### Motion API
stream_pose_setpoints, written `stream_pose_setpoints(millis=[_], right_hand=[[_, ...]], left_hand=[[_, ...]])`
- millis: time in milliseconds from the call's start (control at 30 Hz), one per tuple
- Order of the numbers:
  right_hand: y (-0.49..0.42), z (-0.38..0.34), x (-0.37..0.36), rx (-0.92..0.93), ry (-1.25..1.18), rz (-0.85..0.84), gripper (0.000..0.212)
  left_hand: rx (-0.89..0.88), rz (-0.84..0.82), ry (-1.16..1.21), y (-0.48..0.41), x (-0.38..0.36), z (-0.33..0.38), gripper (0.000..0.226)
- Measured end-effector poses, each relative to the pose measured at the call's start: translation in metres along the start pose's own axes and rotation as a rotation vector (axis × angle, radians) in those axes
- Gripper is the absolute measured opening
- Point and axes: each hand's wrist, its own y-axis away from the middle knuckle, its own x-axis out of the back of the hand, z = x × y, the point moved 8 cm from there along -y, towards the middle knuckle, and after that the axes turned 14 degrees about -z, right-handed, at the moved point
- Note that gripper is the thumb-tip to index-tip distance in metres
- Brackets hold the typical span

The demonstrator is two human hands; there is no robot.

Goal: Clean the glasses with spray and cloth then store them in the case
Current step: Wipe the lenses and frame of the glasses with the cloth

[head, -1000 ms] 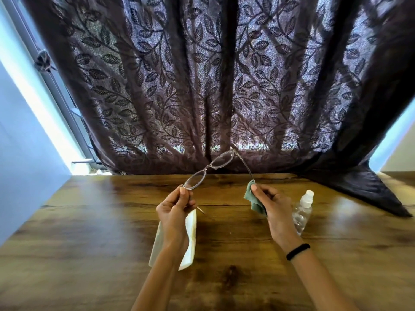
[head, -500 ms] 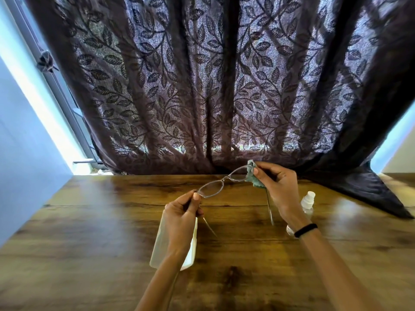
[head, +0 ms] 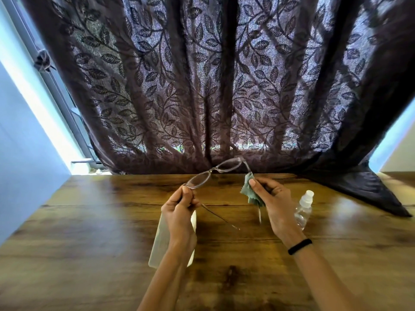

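Observation:
Thin-framed glasses [head: 215, 172] hang in the air above the wooden table [head: 94, 221], temples unfolded. My left hand [head: 179, 209] pinches the left end of the frame. My right hand [head: 272, 200] holds a green cloth [head: 250, 189] wrapped around the right temple, below the hinge. A white glasses case [head: 160, 241] lies on the table under my left wrist, partly hidden by it. A small clear spray bottle [head: 304, 208] with a white cap stands just right of my right hand.
A dark leaf-patterned curtain [head: 213, 86] hangs along the table's far edge, and its corner [head: 368, 189] drapes onto the table at the right. A pale wall [head: 24, 142] borders the table on the left.
My right hand with the cloth slid from the right lens down onto the right temple. The glasses tilted, right side higher. The left hand kept its grip.

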Motion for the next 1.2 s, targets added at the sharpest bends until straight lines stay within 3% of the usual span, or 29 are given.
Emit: stream_pose_setpoints(millis=[133, 300, 467, 567, 700, 800, 900, 1200], right_hand=[[0.011, 0.017, 0.004, -0.076, -0.021, 0.042, 0.022], [0.022, 0.03, 0.006, -0.133, 0.044, 0.046, 0.01], [0.024, 0.027, 0.015, -0.111, 0.292, 0.027, 0.006], [0.023, 0.014, 0.017, -0.082, 0.625, 0.019, 0.004], [0.031, -0.018, 0.008, 0.099, 0.93, 0.126, 0.01], [0.033, -0.047, -0.009, 0.307, 0.925, 0.19, 0.016], [0.02, -0.052, -0.039, 0.375, 0.87, 0.061, 0.019], [-0.007, 0.02, -0.078, -0.053, 0.475, -0.202, 0.012]], left_hand=[[-0.036, 0.059, 0.041, -0.007, 0.005, 0.005, 0.015], [-0.055, 0.094, 0.034, -0.01, 0.009, 0.008, 0.016], [-0.031, 0.105, -0.053, -0.012, 0.012, 0.007, 0.014], [-0.004, 0.16, -0.109, -0.01, 0.018, 0.003, 0.013], [0.065, 0.207, -0.126, -0.007, 0.022, -0.002, 0.017], [0.121, 0.196, -0.127, -0.006, 0.016, -0.005, 0.008], [0.21, 0.161, -0.152, -0.004, 0.008, -0.015, 0.015], [0.435, 0.087, -0.074, 0.007, -0.013, -0.042, 0.012]])
